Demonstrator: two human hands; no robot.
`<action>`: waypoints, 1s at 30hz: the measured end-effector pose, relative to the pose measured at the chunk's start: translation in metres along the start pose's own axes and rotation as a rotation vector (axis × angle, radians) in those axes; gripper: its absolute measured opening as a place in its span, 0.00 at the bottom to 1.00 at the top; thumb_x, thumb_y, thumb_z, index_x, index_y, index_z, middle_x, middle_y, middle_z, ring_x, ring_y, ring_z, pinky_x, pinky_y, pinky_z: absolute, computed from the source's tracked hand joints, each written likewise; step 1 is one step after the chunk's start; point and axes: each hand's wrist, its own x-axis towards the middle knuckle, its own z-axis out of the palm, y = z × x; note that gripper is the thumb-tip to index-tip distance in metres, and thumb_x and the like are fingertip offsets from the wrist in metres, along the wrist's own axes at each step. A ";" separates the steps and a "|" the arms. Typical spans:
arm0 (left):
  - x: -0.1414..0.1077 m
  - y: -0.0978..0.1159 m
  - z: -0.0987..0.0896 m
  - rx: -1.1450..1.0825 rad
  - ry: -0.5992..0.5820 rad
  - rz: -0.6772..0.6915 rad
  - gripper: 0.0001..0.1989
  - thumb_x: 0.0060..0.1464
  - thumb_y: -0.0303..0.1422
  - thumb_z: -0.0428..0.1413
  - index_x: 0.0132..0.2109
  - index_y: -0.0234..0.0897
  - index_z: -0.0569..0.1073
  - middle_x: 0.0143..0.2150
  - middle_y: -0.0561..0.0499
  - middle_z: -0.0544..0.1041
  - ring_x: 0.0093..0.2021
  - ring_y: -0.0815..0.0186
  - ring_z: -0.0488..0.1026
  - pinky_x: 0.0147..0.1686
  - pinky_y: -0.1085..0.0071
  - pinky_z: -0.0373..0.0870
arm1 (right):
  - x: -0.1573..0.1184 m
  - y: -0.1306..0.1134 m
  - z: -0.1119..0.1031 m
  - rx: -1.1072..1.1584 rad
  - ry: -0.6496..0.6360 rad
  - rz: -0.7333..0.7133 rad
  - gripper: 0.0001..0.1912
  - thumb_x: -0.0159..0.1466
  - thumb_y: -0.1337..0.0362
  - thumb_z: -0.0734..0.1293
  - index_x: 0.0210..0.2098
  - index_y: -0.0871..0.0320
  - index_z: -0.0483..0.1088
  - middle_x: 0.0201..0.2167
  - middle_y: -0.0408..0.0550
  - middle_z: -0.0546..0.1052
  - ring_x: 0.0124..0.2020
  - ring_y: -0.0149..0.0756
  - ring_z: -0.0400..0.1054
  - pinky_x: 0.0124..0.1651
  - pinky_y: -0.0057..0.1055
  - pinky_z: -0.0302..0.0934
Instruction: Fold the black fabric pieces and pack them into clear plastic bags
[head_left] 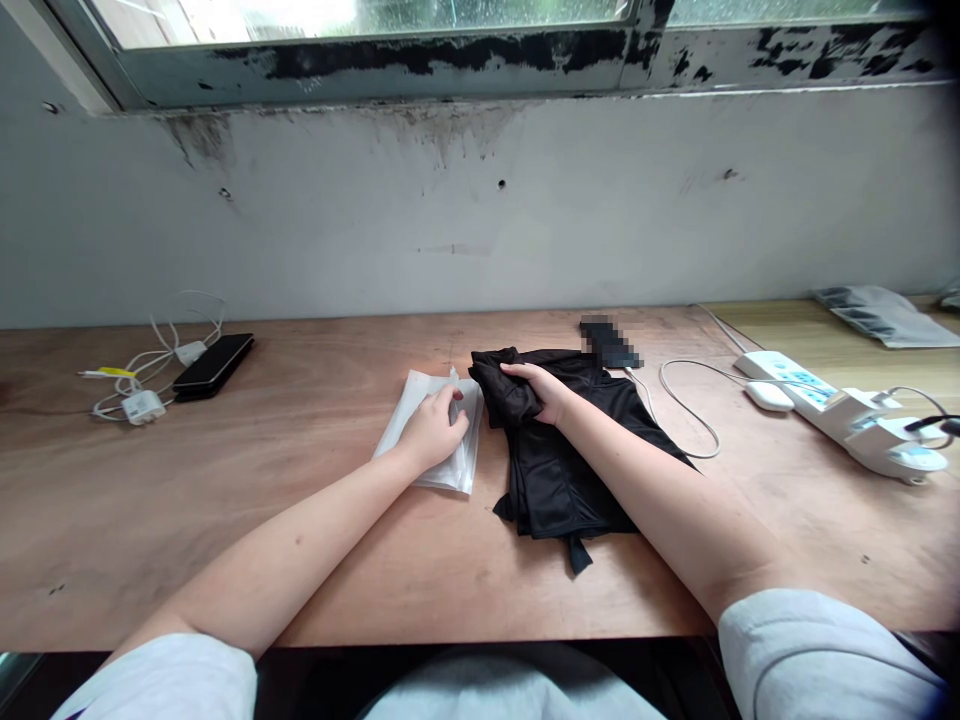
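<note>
A wooden worktop (225,520) runs along a grimy white wall (450,220) under a window frame (375,70). The left grip (433,430) is narrow, pinched on a translucent plastic bag (459,470); just beside it, the right grip (529,385) curls over bunched cloth of a black garment (555,490). The worktop's front edge lies near, below the forearms. Wood extends well left toward a black phone (214,365) and white charger cables (150,365), and right toward a white power strip (795,385).
</note>
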 end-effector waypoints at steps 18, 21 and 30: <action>0.005 -0.012 0.004 -0.069 -0.067 0.115 0.28 0.64 0.30 0.45 0.69 0.29 0.62 0.64 0.39 0.72 0.63 0.51 0.69 0.65 0.53 0.63 | -0.002 -0.001 0.003 -0.003 0.015 0.017 0.07 0.67 0.69 0.65 0.39 0.65 0.75 0.31 0.51 0.83 0.29 0.37 0.79 0.34 0.30 0.75; 0.005 -0.015 0.004 -0.097 -0.077 0.107 0.30 0.61 0.25 0.43 0.70 0.30 0.61 0.66 0.41 0.70 0.64 0.53 0.69 0.66 0.55 0.63 | -0.002 -0.001 0.004 -0.001 0.010 0.010 0.07 0.67 0.69 0.65 0.39 0.65 0.75 0.31 0.51 0.83 0.29 0.38 0.79 0.35 0.30 0.75; 0.003 -0.010 0.007 -0.050 -0.098 0.110 0.38 0.47 0.24 0.56 0.67 0.32 0.63 0.63 0.35 0.71 0.64 0.44 0.67 0.65 0.48 0.61 | -0.003 0.000 0.000 -0.017 -0.026 -0.024 0.05 0.65 0.69 0.66 0.38 0.63 0.74 0.30 0.50 0.83 0.28 0.36 0.78 0.34 0.28 0.74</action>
